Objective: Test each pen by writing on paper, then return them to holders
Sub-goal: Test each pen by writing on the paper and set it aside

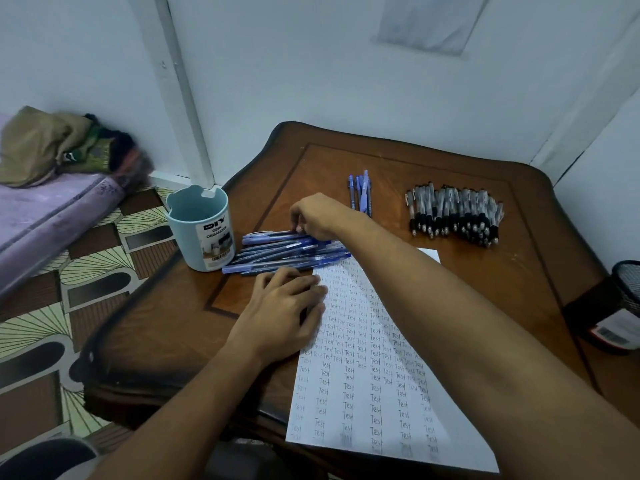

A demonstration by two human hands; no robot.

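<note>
Pinching the top blue pen point(268, 234) of the pile, the right hand point(320, 216) reaches across the flat left hand point(287, 313).

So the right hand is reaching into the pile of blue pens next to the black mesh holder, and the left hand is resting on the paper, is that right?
Not quite. In the head view the blue pens that the right hand reaches into lie next to the light blue cup, not the black mesh holder. The left hand does rest on the paper.

Your right forearm point(433, 306) is covering part of the white handwritten test sheet point(360, 386). The black mesh holder point(623, 299) is running off the right edge. Your right hand point(322, 216) is hiding its fingertips behind the blue pen pile point(277, 252).
</note>
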